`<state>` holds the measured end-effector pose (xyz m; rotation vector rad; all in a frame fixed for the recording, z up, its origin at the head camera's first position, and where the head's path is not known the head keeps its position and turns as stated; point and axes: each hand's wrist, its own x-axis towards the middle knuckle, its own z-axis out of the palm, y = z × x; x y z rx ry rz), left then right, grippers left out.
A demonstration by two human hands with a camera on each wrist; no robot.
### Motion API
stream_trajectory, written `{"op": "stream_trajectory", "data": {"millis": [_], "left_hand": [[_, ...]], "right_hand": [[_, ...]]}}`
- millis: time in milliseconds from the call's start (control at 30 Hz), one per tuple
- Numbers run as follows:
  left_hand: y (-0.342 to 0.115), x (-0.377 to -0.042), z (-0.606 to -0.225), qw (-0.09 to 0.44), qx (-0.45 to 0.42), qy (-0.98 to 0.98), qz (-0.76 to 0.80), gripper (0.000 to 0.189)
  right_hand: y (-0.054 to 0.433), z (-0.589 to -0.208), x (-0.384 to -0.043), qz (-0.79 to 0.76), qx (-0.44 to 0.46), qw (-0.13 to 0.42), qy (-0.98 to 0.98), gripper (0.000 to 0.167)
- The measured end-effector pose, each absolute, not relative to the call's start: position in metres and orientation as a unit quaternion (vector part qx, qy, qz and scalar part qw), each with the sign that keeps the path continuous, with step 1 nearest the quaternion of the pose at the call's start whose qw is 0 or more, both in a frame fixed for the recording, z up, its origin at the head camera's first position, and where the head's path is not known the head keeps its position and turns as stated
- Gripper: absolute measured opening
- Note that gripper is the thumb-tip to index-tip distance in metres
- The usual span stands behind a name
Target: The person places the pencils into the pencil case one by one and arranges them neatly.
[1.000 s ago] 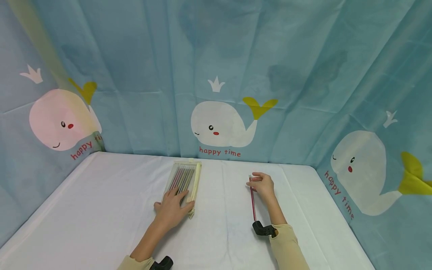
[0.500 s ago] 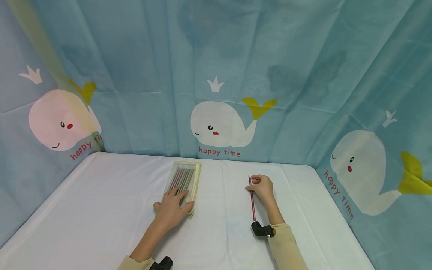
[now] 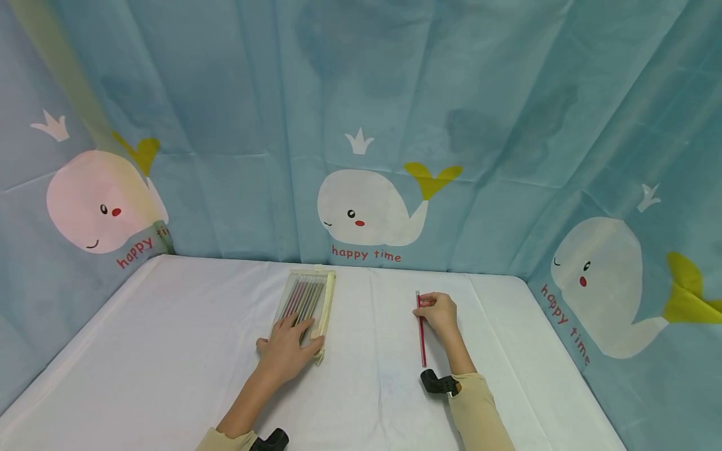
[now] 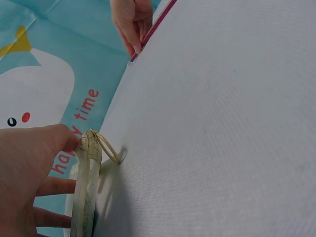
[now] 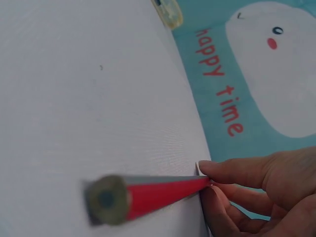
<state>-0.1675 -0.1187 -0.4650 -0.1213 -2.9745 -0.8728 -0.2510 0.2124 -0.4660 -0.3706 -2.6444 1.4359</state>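
Observation:
My left hand [image 3: 289,347] rests with spread fingers on the lower part of a clear zip pouch [image 3: 327,300], pale yellow at its edges. Inside it lie several dark and reddish pencils [image 3: 304,297], their lower ends hidden by the fingers. In the left wrist view, the thumb touches the pouch's zipper edge [image 4: 86,182], where a loop hangs. To the right, my right hand [image 3: 441,313] pinches a red pencil [image 3: 422,341] near its far end, between thumb and fingers. The pencil's near end points toward me, its flat, pale wood end [image 5: 108,200] large and blurred in the right wrist view.
A white cloth [image 3: 186,351] covers the table. Blue curtains with printed whales [image 3: 366,207] hang behind and at both sides. Black wrist cameras [image 3: 437,382] sit on both forearms.
My right fingers have drawn in around the pencil's far end and sit slightly lower than a second ago. The pencil's near end has moved slightly. The left hand and pouch stay put.

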Motion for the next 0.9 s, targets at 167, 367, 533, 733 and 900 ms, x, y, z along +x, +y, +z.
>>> {"op": "stream_trajectory", "data": {"millis": [167, 367, 533, 733, 900], "left_hand": [[-0.1188, -0.1682, -0.4659, 0.019, -0.039, -0.959, -0.279, 0.055], [-0.1189, -0.168, -0.4659, 0.02, -0.039, -0.96, -0.278, 0.055], [-0.119, -0.1684, -0.4665, 0.018, -0.039, -0.96, -0.276, 0.056], [-0.119, -0.1678, -0.4663, 0.02, -0.039, -0.96, -0.276, 0.055], [-0.1191, -0.1673, -0.4663, 0.023, -0.04, -0.96, -0.275, 0.055]], "right_hand": [[0.2134, -0.466, -0.2513, 0.489, -0.125, 0.048, -0.862, 0.036], [0.2149, -0.4652, -0.2508, 0.521, -0.126, 0.037, -0.844, 0.035], [0.2161, -0.4655, -0.2507, 0.544, -0.125, 0.028, -0.829, 0.033], [0.2161, -0.4631, -0.2504, 0.567, -0.133, 0.01, -0.813, 0.034], [0.2178, -0.4618, -0.2502, 0.591, -0.132, -0.008, -0.796, 0.036]]}}
